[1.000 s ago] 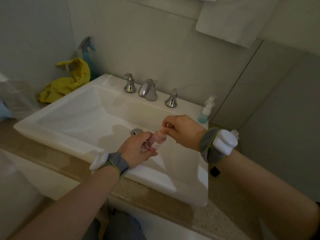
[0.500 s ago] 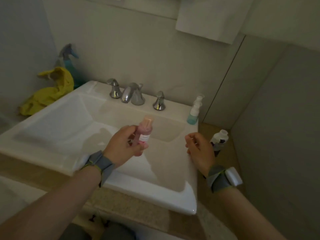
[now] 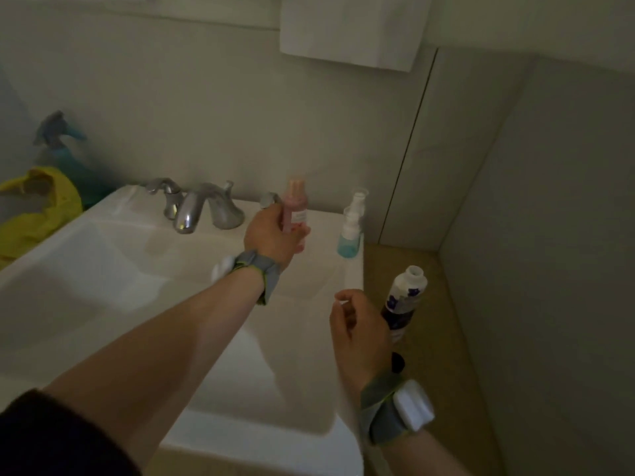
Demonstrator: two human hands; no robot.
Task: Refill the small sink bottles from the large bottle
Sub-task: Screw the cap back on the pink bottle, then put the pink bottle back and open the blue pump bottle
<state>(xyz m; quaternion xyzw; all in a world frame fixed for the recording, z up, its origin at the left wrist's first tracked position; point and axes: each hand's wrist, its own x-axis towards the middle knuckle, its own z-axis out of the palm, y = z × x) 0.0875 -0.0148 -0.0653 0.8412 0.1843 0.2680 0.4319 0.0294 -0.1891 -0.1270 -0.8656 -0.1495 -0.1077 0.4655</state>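
Grips pink bottle (image 3: 294, 209) upright in left hand (image 3: 271, 235), seemingly to stand it by blue bottle (image 3: 350, 235), with right hand (image 3: 357, 328) curled, contents unclear, near large bottle (image 3: 405, 297)

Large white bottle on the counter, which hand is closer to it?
Right. The right hand hovers just left of the large bottle, by its lower half. The left hand is farther off at the back of the sink, holding the pink bottle.

Dim, flat light. White sink (image 3: 86, 262) set on tan stone counter (image 3: 446, 338). Behind sink: plain pale wall (image 3: 206, 115), chrome faucet (image 3: 192, 211) on back ledge. Above, to right: hanging white towel (image 3: 350, 29). Right of sink: grey side wall (image 3: 567, 235), corner.
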